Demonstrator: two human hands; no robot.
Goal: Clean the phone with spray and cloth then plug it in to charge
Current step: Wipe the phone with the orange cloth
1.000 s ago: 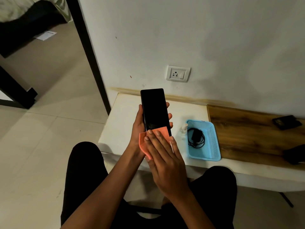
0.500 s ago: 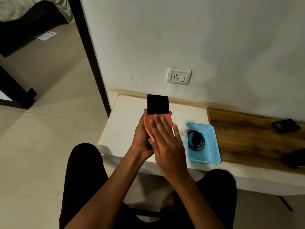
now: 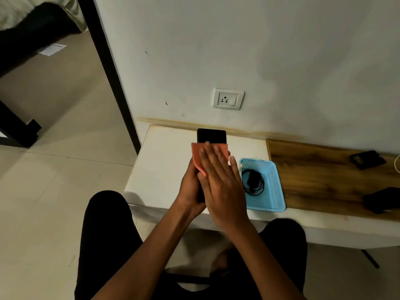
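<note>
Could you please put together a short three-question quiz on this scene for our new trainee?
1. True or false: the charger lies in the blue basket.
2. Which hand presses the cloth on the phone? A) left B) right
3. Fill in: the wall socket has ____ plugged into it.

Key: 1 true. 2 B: the right hand wipes while the left hand holds the phone. 3 nothing.

Black phone [image 3: 211,136] upright, orange cloth [image 3: 197,156] over its lower screen, charger [image 3: 252,181] in basket.
</note>
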